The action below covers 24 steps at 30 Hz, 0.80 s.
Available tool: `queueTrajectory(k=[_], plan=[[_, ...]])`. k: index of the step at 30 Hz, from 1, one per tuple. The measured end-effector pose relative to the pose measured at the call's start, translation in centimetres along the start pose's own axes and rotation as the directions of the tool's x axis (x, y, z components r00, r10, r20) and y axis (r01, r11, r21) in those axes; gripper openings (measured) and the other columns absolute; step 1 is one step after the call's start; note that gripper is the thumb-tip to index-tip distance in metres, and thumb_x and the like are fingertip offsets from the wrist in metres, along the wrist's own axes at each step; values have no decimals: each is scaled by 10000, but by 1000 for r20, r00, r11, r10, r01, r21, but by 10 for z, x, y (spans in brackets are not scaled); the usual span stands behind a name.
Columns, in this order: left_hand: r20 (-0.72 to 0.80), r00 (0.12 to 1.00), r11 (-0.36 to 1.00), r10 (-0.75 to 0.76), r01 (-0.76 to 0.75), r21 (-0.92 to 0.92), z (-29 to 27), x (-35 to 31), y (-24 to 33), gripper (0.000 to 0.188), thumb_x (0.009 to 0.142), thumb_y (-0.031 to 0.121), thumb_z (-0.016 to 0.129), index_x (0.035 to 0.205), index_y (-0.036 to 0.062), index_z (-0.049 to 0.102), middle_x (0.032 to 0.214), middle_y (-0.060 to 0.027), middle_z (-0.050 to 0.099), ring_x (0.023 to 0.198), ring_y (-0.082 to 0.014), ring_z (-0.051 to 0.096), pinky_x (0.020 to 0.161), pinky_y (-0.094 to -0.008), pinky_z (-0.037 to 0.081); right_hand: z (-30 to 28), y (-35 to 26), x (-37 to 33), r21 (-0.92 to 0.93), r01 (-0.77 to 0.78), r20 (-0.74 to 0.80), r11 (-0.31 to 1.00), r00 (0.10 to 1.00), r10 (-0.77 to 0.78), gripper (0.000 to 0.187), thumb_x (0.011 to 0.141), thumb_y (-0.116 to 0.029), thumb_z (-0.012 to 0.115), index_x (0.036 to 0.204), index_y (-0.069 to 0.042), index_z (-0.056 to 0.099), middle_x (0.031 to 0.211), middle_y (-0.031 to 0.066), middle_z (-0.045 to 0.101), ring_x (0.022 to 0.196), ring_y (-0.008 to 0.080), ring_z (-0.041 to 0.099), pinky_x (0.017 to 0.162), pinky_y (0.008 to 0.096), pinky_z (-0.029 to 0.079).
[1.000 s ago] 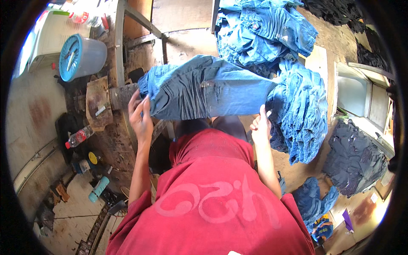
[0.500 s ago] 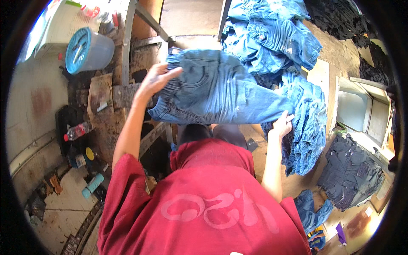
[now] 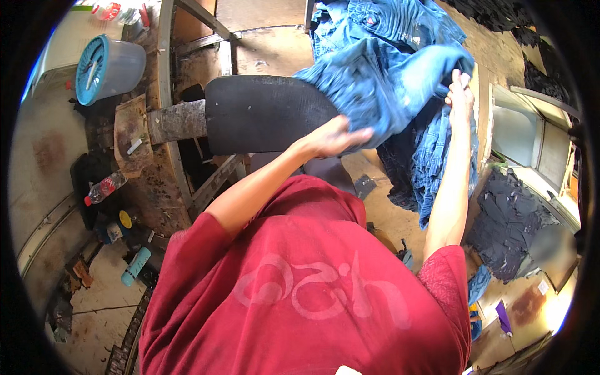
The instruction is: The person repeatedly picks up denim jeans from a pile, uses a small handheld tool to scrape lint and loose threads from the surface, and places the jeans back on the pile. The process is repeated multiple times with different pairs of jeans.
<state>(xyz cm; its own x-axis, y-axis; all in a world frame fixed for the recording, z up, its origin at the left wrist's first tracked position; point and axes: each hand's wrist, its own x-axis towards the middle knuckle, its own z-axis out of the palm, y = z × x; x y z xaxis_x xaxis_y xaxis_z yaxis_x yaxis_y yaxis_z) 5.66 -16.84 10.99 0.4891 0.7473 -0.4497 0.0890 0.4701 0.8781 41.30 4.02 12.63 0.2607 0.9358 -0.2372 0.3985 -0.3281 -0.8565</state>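
Left hand [image 3: 334, 136]: nearest to me, palm down with fingers loosely curled on the lower edge of the blue jeans [image 3: 387, 81]; it looks like a light hold on the cloth, though the blur keeps me from telling whether it truly pinches
Right hand [image 3: 461, 94]: raised higher, fingers closed round a bunched fold at the garment's right end
Where the jeans are: held up between both hands, above the right end of the dark padded board [image 3: 262, 112] and in front of the pile of blue jeans [image 3: 381, 25]
Handling: soft, limp denim that sags between the two holds; I'd judge it fairly heavy for cloth, not slippery, not fragile
Where to hold: by a thick seam or hem, one hand at each end
Look: mid-blue, faded in patches, creased, smeared by motion
Further off: blue-lidded tub [image 3: 106, 65] at the far left; dark garments [image 3: 509, 219] heaped at the right
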Motion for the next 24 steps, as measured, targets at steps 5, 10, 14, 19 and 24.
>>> queueTrajectory(k=[5,10,14,19,24], plan=[[-239,963,271,-125,-198,-942,23,97,44,457,1082,428,655,1286,20,689,1231,-94,762,1131,-270,719,1034,-448,560,37,-18,-164,-296,179,-89,938,973,-214,592,1002,-509,754,764,1,570,668,122,584,603,246,491,610,453,454],[-428,901,29,-75,-427,-904,-33,54,22,552,1115,524,507,1437,91,621,1428,-127,686,1308,-333,644,1157,-557,482,104,4,-290,-562,399,177,725,914,-366,547,779,-424,943,968,-65,576,926,134,642,859,332,637,754,464,516],[-496,862,208,-101,-470,-858,-67,-16,-2,566,1139,510,438,1539,123,541,1549,-95,601,1424,-314,560,1228,-540,421,131,11,-304,-576,568,340,587,820,-460,360,836,-276,856,993,-73,604,915,115,643,873,329,664,758,464,536],[-588,775,379,-231,-485,-788,-106,-65,19,603,1144,517,426,1555,83,512,1527,-133,619,1407,-345,589,1218,-562,441,168,-4,-331,-143,605,494,783,730,-473,142,910,-118,700,955,-75,572,726,135,663,655,351,709,602,482,560],[-422,865,576,-273,-205,-792,-64,-98,-5,502,1142,428,487,1449,42,578,1415,-136,682,1248,-305,673,1140,-489,501,184,-50,-347,217,355,593,909,692,-412,141,950,-81,640,1059,-53,555,750,226,674,732,460,705,626,548,532]])
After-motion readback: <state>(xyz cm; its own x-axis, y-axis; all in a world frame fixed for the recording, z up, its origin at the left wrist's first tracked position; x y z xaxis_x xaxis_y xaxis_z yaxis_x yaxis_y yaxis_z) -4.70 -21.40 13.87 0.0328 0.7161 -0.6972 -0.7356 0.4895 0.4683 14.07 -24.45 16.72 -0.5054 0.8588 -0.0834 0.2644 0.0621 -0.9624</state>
